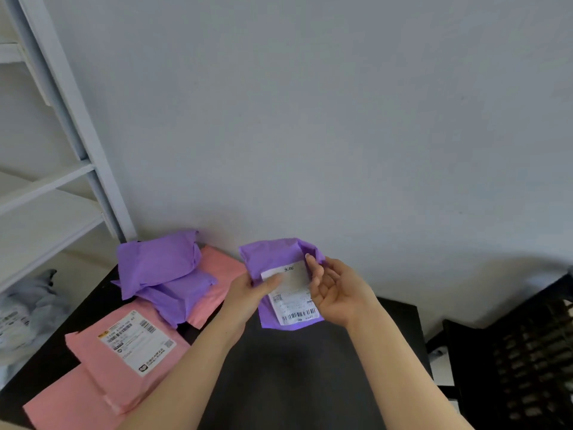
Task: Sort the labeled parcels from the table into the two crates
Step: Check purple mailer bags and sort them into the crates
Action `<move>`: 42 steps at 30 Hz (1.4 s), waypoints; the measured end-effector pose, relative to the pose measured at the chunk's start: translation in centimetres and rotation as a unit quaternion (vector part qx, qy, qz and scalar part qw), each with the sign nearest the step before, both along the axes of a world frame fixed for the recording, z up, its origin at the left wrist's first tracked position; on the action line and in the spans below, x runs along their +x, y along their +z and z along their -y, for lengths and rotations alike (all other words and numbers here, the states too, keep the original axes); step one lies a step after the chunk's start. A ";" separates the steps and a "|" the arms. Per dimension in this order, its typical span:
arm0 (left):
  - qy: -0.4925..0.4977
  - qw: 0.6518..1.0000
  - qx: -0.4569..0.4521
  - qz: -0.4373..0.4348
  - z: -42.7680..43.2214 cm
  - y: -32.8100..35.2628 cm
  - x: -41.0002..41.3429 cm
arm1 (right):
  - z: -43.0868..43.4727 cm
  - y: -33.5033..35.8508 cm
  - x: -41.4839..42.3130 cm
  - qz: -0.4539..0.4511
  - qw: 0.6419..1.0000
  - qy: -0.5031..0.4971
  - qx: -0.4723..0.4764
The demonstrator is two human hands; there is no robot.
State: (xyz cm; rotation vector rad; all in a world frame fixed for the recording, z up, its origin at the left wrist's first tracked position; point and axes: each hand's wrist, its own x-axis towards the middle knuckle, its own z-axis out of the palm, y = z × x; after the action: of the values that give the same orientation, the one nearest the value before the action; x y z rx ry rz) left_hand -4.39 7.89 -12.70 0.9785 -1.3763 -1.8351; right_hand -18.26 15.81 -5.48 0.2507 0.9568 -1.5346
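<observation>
Clearly, the left hand (248, 293) pinches the purple parcel (273, 254) by its left edge, thumb on the label, and holds it above the table (294, 373). The right hand (338, 290) lies open at its right edge. To sort well, the person should hold the label flat and read it fully before choosing a crate (533, 352); only one shows, at right.

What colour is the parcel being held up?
Purple parcel, with a white label, seen in the head view.
</observation>
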 end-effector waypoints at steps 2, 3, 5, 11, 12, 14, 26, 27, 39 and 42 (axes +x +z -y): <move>0.024 0.999 0.028 0.014 -0.1 -0.1 -0.5 | -0.5 -0.2 -0.7 -0.034 0.999 -0.008 0.006; 0.034 0.998 0.045 0.012 -0.3 -0.1 -0.8 | -0.8 -0.3 -1.3 -0.058 0.998 -0.016 0.011; 0.049 0.996 0.074 0.003 -0.4 -0.1 -1.0 | -1.2 -0.8 -2.0 -0.134 0.990 -0.033 0.041; 0.059 0.995 0.082 0.016 -0.6 0.0 -1.3 | -1.9 -2.9 -2.7 -0.419 0.896 0.056 0.136; 0.057 0.995 0.082 0.018 -0.7 0.0 -1.3 | -1.9 -3.1 -2.5 -0.432 0.889 0.075 0.130; 0.044 0.996 0.075 0.026 -0.9 0.1 -1.4 | -1.9 -3.5 -2.5 -0.439 0.885 0.099 0.119; -0.026 0.996 0.043 0.069 -0.8 0.2 -1.8 | -1.4 -4.5 -4.0 -0.396 0.904 0.001 0.161; -0.030 0.996 0.038 0.073 -0.7 0.2 -1.8 | -1.4 -4.4 -4.1 -0.386 0.908 -0.008 0.160; 0.162 0.971 0.173 0.039 1.9 -1.3 -2.5 | -1.9 -6.1 -4.6 -0.353 0.916 0.130 0.139; 0.177 0.966 0.189 0.018 1.9 -1.3 -2.7 | -2.1 -6.6 -4.3 -0.336 0.921 0.146 0.134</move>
State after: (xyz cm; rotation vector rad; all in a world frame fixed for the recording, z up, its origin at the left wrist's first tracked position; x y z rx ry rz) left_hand -7.09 6.02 -14.04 1.3583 -0.8123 -1.8373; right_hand -22.54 17.87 -12.07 -0.2454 1.6686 -1.2163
